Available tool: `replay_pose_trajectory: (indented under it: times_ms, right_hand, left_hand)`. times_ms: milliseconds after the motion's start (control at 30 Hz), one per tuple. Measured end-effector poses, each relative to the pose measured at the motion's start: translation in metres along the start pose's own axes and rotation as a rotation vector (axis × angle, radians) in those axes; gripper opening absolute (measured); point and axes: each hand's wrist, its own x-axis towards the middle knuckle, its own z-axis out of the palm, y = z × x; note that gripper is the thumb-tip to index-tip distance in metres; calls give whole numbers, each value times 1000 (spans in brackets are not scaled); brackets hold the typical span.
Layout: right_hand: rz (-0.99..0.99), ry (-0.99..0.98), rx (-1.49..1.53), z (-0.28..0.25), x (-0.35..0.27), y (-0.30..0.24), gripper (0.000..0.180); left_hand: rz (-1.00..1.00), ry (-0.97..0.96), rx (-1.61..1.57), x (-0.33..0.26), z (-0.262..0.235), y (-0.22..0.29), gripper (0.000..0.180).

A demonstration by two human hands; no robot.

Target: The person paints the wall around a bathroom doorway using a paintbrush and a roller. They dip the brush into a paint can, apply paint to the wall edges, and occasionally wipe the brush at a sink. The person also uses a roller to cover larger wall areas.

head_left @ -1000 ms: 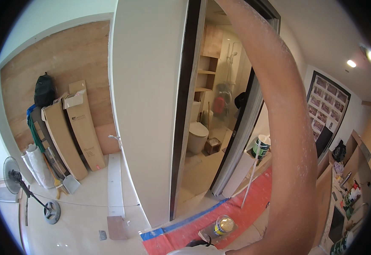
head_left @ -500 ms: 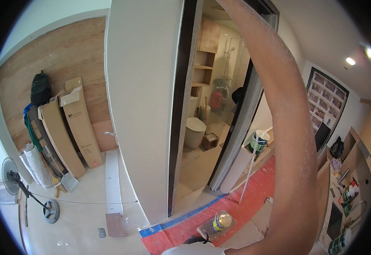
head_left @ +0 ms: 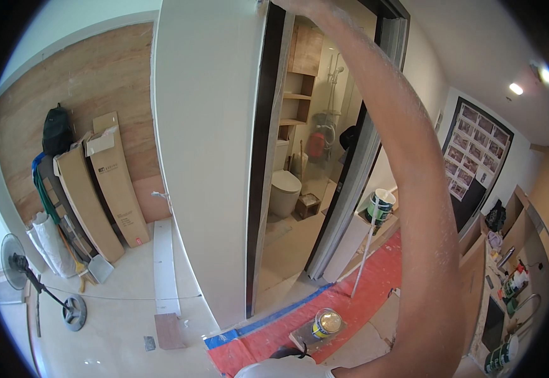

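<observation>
My right arm is raised, dusted with white specks, and bends up past the doorway. At the top edge my right hand (head_left: 294, 5) is cut off by the picture's border, close to the upper edge of the white wall panel (head_left: 208, 157) and the dark door frame (head_left: 268, 126). A small pale bit of something shows just left of the hand, too little to name. The fingers are hidden. My left hand is out of view. Below, an open tin (head_left: 328, 322) stands on a flat board on the red floor sheet (head_left: 249, 354).
A bucket (head_left: 380, 205) stands right of the doorway, a long pole (head_left: 364, 261) leaning by it. The doorway opens on a bathroom with a toilet (head_left: 284, 192). Tall cartons (head_left: 118, 189) and a fan (head_left: 16, 261) are at left, a cluttered counter (head_left: 476, 321) at right.
My right forearm has swung left at the top, bringing the hand partly into view near the wall panel's edge. The whole view has shifted slightly.
</observation>
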Motion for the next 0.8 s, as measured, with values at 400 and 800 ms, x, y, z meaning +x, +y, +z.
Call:
replay_pose_trajectory:
  times_ms: [400, 800]
  right_hand:
    - [-10, 79, 78, 31, -38, -1, 16]
    - [32, -14, 95, 54, -107, -24, 21]
  left_hand:
    - [6, -13, 32, -11, 22, -2, 22]
    - [-4, -32, 28, -20, 44, 16, 21]
